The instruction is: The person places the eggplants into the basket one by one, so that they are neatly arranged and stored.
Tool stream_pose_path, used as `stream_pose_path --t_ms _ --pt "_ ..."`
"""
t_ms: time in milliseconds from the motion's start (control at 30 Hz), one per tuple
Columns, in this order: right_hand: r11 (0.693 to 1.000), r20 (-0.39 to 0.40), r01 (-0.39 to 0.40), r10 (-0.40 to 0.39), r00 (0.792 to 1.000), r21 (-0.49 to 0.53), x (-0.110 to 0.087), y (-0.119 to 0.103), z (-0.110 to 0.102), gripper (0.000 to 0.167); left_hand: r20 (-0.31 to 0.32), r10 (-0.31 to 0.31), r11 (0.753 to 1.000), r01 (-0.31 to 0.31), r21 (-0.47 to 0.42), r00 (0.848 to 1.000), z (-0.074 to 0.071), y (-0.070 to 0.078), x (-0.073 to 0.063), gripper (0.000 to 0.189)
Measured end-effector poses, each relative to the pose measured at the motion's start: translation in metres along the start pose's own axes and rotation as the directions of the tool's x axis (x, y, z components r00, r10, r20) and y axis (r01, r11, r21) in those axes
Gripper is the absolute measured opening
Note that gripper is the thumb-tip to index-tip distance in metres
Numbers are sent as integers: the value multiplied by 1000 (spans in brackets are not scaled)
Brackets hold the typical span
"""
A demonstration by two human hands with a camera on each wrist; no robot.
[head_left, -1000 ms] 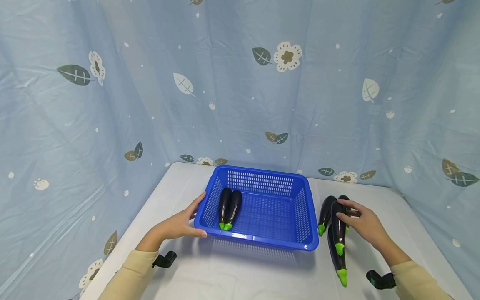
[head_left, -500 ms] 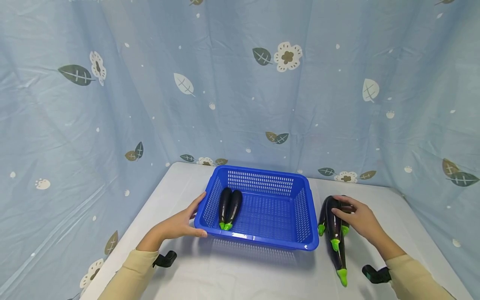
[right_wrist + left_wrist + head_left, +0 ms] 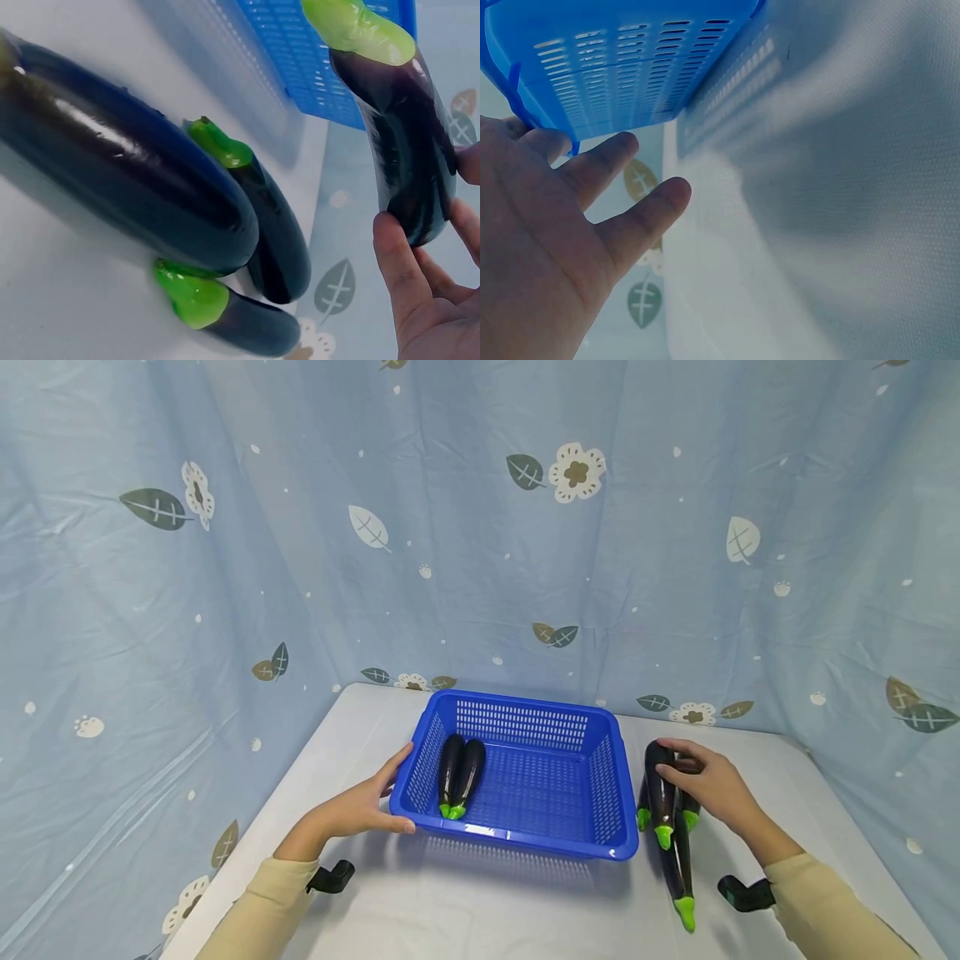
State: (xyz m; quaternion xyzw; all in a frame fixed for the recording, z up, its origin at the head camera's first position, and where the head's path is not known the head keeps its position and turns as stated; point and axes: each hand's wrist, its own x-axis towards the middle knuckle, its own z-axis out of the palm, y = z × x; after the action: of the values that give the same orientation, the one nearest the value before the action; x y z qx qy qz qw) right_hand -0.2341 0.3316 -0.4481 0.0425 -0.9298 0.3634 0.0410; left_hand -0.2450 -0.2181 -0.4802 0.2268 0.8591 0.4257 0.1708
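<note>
Apparently things are only partway along: one eggplant (image 3: 660,787) is pinched between the thumb and fingers of the right hand (image 3: 710,785), above three other eggplants (image 3: 681,872) on the tabletop (image 3: 480,914). Beside them, the blue basket (image 3: 525,839) already holds two eggplants (image 3: 469,775) side by side; four are outside. The left hand (image 3: 356,808), fingers spread, rests against the basket's near-left corner.

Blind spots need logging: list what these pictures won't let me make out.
Head view: part of the rightmost eggplant, behind the right hand.
Left wrist view: much of the basket, cut by the top edge.
Right wrist view: stem end of the foreground eggplant, cut by the left edge.
</note>
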Motion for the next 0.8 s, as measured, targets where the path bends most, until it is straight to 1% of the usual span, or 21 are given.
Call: stream_pose_path --t_ms 233,567,800 --pt "1000 -5 20 -20 1000 -5 2 -4 0 60 2 3 1000 -3 -7 1000 0 1 0 124" --pt "1000 1 15 -15 1000 12 5 -7 0 62 0 11 1000 -11 -7 1000 0 2 1 124" --pt "1000 2 8 -8 1000 7 8 -14 0 62 -6 5 1000 -5 1 1000 0 -2 0 124"
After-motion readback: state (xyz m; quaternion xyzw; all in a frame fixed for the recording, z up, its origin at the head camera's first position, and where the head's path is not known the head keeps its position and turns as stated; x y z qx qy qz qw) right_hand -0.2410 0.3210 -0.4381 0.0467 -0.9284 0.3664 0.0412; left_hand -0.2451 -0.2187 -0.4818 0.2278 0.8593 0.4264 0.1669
